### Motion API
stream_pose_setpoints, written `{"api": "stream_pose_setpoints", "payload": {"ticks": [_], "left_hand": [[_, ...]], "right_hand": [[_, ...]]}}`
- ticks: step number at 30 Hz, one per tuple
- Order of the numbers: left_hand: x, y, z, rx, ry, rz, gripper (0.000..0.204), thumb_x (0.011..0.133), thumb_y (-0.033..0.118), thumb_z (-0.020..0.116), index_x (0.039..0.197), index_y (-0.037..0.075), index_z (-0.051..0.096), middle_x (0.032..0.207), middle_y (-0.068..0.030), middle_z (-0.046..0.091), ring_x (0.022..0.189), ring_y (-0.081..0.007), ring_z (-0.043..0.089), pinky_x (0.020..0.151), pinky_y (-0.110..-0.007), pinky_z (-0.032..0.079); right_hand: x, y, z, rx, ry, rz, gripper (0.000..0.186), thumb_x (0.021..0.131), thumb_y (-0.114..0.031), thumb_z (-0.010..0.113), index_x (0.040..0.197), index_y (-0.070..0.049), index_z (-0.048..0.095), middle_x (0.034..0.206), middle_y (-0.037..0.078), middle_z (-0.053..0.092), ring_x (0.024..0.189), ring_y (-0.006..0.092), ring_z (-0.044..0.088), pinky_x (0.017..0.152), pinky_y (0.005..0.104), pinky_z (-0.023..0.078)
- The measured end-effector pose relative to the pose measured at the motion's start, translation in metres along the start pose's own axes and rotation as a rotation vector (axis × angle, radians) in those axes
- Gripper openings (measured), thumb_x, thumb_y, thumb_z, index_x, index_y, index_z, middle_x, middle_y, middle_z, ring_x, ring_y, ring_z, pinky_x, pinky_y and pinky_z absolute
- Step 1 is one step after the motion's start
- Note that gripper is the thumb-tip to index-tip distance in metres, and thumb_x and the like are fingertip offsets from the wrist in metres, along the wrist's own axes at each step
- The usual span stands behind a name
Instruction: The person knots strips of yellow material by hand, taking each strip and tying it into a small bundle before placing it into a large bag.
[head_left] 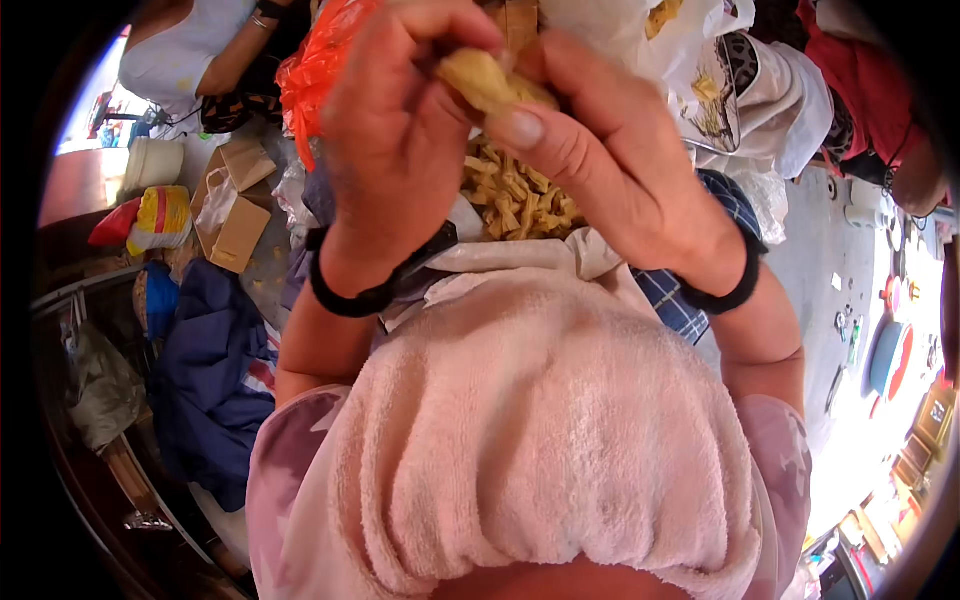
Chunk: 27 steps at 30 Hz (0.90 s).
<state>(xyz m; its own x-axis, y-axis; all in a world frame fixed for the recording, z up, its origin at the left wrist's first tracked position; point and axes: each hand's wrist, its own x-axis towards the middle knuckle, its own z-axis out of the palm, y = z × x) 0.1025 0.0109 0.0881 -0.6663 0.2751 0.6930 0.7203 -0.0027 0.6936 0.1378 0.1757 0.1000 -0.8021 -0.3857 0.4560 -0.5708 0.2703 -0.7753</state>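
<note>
Held piece: one twisted, yellow-tan piece (480, 80) is held up between the two hands at the top of the view, above the heap; its material cannot be told for certain.
Left hand: the piece's left part is pinched by the left hand (400, 135), whose fingers are curled in; the contact is partly hidden by the fingers.
Right hand: the piece's right end is gripped by the right hand (625, 165), with the thumb laid along the near side and the fingers behind.
Heap below: many similar loose strips (515, 195) are gathered beneath the hands, bordered on the near side by a pale folded edge (500, 255).
Progress: a single piece is being handled and, by the look of the grip, its handling is not yet finished; many others are left lying in the heap. Whether those are already worked or untouched cannot be told.
Strays: a small yellowish piece (706, 88) is seen on a printed pale bag (722, 120) at upper right.
Lap and chest: the chest is covered by a pale pink towel (560, 420); blue plaid cloth (675, 305) is seen near the right wrist.
Left side: an orange-red plastic bag (308, 90) is placed beside the left hand, with an open cardboard box (238, 225) farther out.
Nearby: a co-worker's arm (235, 65) is visible at upper left.
</note>
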Motion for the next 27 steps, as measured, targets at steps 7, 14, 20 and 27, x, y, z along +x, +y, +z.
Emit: {"api": "stream_pose_setpoints", "payload": {"ticks": [7,14,20,27], "left_hand": [[0.022,0.016,-0.003,-0.864,-0.26,-0.367,0.045,0.084,0.03,0.063,0.111,0.001,0.043,0.1,-0.0065,0.054,0.091,-0.0166,0.053,0.083,-0.024,0.04],[-0.011,-0.011,-0.003,-0.168,-0.007,-0.221,0.013,0.09,0.006,0.054,0.1,-0.002,0.054,0.086,-0.0034,0.057,0.076,-0.0087,0.055,0.066,-0.02,0.045],[-0.033,-0.013,0.009,-0.092,0.034,-0.362,0.018,0.089,0.009,0.058,0.104,-0.001,0.06,0.087,-0.0045,0.063,0.077,-0.0076,0.057,0.068,-0.02,0.045],[-0.03,-0.016,0.012,0.23,-0.16,-0.332,0.015,0.084,0.013,0.064,0.089,-0.001,0.059,0.071,0.0001,0.059,0.066,-0.0047,0.054,0.059,-0.018,0.043]], "right_hand": [[0.015,0.006,-0.02,0.004,0.299,-0.453,0.018,0.091,-0.011,0.052,0.097,0.005,0.057,0.083,0.007,0.062,0.074,0.0154,0.06,0.069,0.0217,0.046],[-0.011,0.016,0.005,0.392,0.077,0.061,0.014,0.088,-0.01,0.059,0.094,0.001,0.063,0.082,0.003,0.063,0.071,0.0072,0.054,0.065,0.02,0.045],[-0.014,0.037,0.018,0.679,0.16,0.325,0.012,0.091,-0.016,0.057,0.094,-0.005,0.056,0.072,-0.003,0.056,0.063,0.0013,0.047,0.055,0.0157,0.037],[-0.017,0.059,0.019,0.785,0.241,0.571,0.014,0.09,-0.021,0.058,0.087,-0.007,0.056,0.067,-0.005,0.051,0.057,0.0016,0.046,0.047,0.0158,0.032]]}}
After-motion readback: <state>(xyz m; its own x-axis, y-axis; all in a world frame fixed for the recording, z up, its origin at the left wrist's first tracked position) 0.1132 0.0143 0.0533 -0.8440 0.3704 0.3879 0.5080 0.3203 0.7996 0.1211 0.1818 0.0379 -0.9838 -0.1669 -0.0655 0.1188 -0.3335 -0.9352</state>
